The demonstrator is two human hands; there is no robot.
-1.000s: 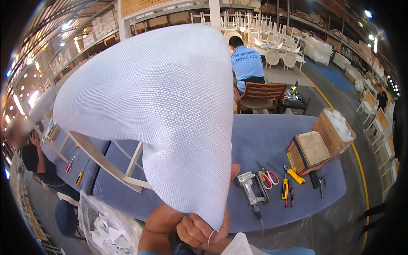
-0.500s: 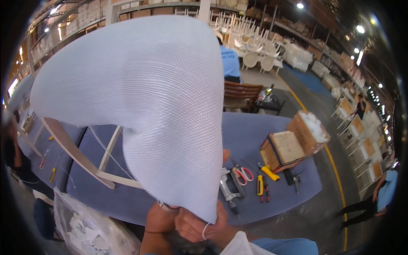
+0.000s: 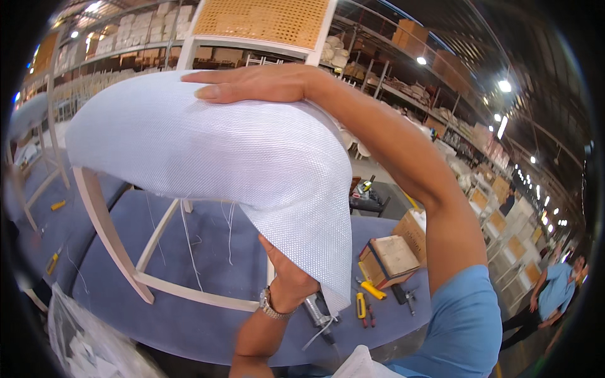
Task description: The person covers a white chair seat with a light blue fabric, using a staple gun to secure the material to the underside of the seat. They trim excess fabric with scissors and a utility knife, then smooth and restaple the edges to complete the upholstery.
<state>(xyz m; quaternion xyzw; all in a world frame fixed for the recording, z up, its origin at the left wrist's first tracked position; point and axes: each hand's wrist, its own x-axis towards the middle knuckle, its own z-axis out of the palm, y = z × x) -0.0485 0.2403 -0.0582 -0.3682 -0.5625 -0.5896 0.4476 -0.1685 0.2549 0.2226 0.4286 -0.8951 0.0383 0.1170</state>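
Note:
A white woven mesh sheet [image 3: 208, 145] covers the seat of a pale wooden chair [image 3: 104, 233], its right corner hanging down in a loose flap. Across the top of the sheet, close to the chair's back, my right hand [image 3: 252, 85] lies flat with its fingers stretched out. My left hand [image 3: 290, 277], below a wristwatch [image 3: 270, 305], reaches up behind the hanging flap and touches it. Most of its fingers are hidden by the mesh, so its grip does not show. A white string dangles from the flap's lower corner. More threads hang under the seat.
On the blue padded table [image 3: 208, 340] lie a metal air tool [image 3: 320, 318], screwdrivers [image 3: 361, 305], a yellow-handled tool [image 3: 373, 290] and small boxes [image 3: 389, 260]. A plastic bag [image 3: 88, 340] of scraps stands lower left. A person [image 3: 554, 290] stands at right.
My right hand has left the flap's lower corner and moved up onto the seat top. My left hand has shifted behind the flap. The view has tilted up, showing the chair's cane back.

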